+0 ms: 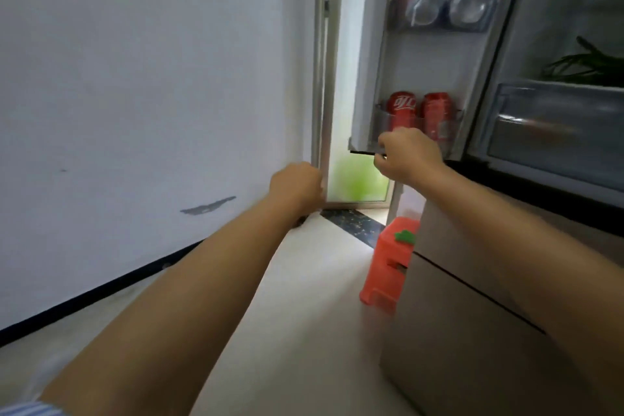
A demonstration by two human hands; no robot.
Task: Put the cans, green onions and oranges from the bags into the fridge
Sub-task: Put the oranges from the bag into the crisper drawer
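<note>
The fridge door (371, 44) stands open ahead of me. Two red cans (401, 110) stand upright in its lower door shelf. Two more cans (423, 7) sit in the upper door shelf, their silver tops tilted toward me. Green onions (587, 67) lie on a shelf inside the fridge at the right, above a clear drawer (557, 121). My right hand (408, 155) is at the door's bottom edge, just below the lower cans, with finger and thumb curled round that edge. My left hand (297, 186) is a closed fist near the wall corner and holds nothing I can see. No oranges or bags are in view.
A white wall (152, 78) fills the left side, close to my left arm. An orange plastic stool (388, 267) stands on the floor beside the fridge's lower drawers (472, 314). Behind the open door a doorway (358, 182) shows green light.
</note>
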